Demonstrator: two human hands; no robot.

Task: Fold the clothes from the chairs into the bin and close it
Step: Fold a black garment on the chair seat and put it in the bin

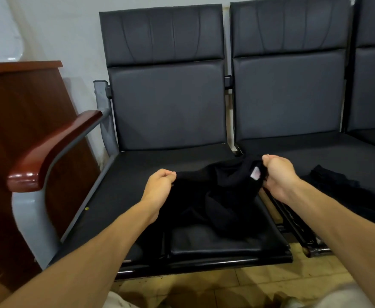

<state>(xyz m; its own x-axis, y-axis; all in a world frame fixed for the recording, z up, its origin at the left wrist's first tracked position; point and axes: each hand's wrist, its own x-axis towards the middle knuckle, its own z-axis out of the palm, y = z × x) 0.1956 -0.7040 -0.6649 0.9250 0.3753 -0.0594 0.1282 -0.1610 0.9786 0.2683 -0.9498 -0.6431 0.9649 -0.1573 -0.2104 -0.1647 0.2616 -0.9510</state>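
black garment (217, 196): bunched between both sets of fingers, sagging onto the chair seat (119, 196) below them
left hand (159, 185): pinching one edge
right hand (275, 174): clenched around the tag end
risk: uneven grip, so it'll probably fold crooked

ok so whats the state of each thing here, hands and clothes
black garment: unfolded, bunched, partly resting on the left seat
left hand: grips the black garment's edge
right hand: grips it beside its pale label
second dark garment: rumpled on the next seat, untouched
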